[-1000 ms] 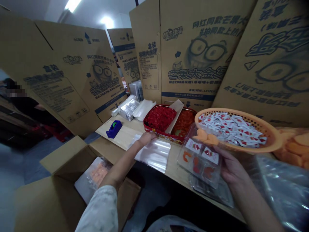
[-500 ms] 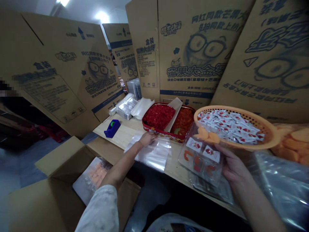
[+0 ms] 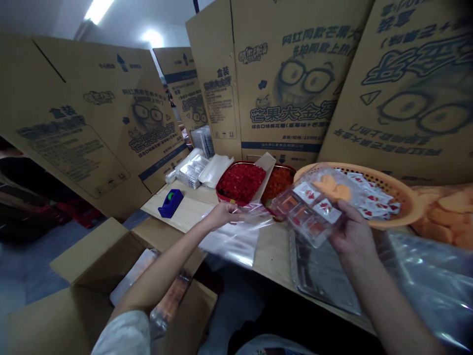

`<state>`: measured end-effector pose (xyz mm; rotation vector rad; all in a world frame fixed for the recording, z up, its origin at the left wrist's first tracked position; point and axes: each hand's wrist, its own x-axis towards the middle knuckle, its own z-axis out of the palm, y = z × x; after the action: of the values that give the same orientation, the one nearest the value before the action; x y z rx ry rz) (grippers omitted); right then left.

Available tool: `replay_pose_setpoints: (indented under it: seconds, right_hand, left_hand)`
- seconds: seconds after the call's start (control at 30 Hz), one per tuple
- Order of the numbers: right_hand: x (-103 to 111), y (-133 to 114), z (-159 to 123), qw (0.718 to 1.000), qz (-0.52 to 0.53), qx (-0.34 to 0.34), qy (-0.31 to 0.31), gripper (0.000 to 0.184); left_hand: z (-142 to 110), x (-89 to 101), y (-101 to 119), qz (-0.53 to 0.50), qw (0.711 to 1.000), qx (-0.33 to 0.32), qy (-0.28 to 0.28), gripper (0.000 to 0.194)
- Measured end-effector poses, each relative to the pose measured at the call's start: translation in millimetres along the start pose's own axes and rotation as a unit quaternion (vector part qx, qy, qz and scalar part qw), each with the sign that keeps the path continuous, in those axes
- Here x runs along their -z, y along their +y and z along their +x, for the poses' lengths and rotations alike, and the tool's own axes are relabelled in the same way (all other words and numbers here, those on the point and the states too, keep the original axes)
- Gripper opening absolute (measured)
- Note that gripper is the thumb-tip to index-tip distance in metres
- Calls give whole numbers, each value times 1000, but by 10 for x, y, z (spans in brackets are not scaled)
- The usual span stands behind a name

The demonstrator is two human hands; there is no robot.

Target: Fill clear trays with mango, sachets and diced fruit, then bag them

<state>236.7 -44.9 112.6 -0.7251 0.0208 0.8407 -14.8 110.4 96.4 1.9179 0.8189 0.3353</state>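
My left hand (image 3: 223, 215) pinches the edge of a clear plastic bag (image 3: 229, 241), which lifts off the wooden table (image 3: 188, 213). My right hand (image 3: 353, 231) grips a clear compartmented plastic tray (image 3: 308, 212) holding red-printed sachets, orange mango pieces and other orange pieces. The tray's left corner is close to the bag's mouth. Behind the tray is an orange perforated basket (image 3: 391, 190) full of white-and-red sachets, partly hidden by the tray.
A red tin (image 3: 240, 182) of diced red fruit, a blue tape dispenser (image 3: 170, 203) and stacked clear trays (image 3: 192, 170) stand on the table. Below my left forearm is an open cardboard carton (image 3: 99, 281). Large printed carton sheets stand along the back.
My right hand has moved the tray left and up, off the basket's front. My left hand has raised the bag's edge from the table. The view has shifted slightly.
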Motion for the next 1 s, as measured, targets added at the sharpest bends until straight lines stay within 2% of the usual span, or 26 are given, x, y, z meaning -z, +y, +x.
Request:
replay_pose_setpoints:
  seconds: [0.1,0.17,0.27,0.37,0.53,0.77,0.87,1.0]
  right_hand:
    - [-205,15,-16,998,42,12,47,25]
    - [-310,38,-26,998,50,6,36,23]
    - [-369,79,1,998,60,8,8,24]
    - [-333,118,70,998,66,11,-12,23]
    - [-272,163,126,996,78,6,-46,21]
    - [-253,157,94,995,79,31,-46,19]
    - [-212,178,124,996,74,45,-36,19]
    - [-174,256,122,995,60,49,-56,22]
  left_hand:
    - [-133,-61,162,-112,990,71,-41,49]
    - [-193,-126,219,-160,980,96,-63,51]
    - [-249,-247,241,-210,973,91,-32,50]
    - [-289,-357,233,-239,968,74,7,50]
    - [-329,-456,250,-264,961,75,13,51]
    - [-380,-450,304,-312,942,120,28,53]
    - [-395,-447,269,-327,936,126,39,53]
    - [-370,-488,212,-355,923,132,65,54]
